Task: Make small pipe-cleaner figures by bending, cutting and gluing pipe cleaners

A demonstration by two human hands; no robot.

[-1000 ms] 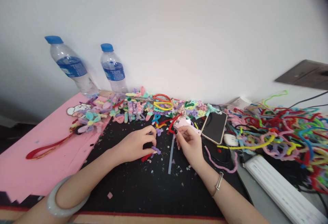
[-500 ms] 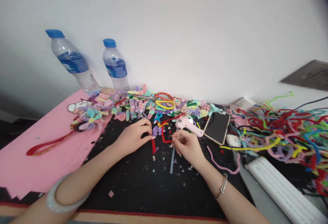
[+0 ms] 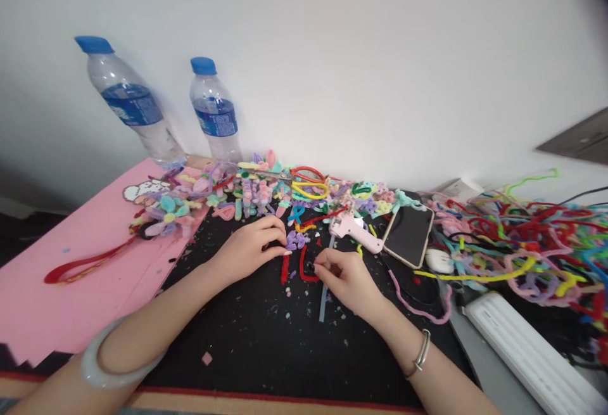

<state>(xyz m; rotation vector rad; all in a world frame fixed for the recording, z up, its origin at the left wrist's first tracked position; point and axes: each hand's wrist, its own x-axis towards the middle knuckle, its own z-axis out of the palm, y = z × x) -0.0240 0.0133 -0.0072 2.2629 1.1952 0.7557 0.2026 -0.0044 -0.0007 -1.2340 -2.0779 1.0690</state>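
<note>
My left hand point(image 3: 254, 247) rests on the black mat with thumb and fingertips closed on the upper end of a short red pipe cleaner point(image 3: 284, 270). Its fingertips are beside a small purple pipe-cleaner flower point(image 3: 296, 239). My right hand point(image 3: 346, 274) pinches one end of a bent red pipe cleaner point(image 3: 303, 269), which curves up into an L or U shape. Right behind that hand lies a pink glue gun point(image 3: 357, 232). A translucent glue stick point(image 3: 323, 304) runs toward me under the right fingertips.
Scissors point(image 3: 308, 182) lie on a heap of pipe-cleaner shapes point(image 3: 256, 196). Two bottles point(image 3: 130, 104) point(image 3: 216, 114) lean at the wall. Rightward are a phone point(image 3: 408, 236), a mouse point(image 3: 439, 261), tangled pipe cleaners point(image 3: 503, 225) and a power strip point(image 3: 532, 351). Pink paper point(image 3: 85, 256) covers the left.
The bent red pipe cleaner has come nearer to me, away from the orange piece, with my right hand on its end. My left hand stays nearly in place. The view has shifted slightly.
</note>
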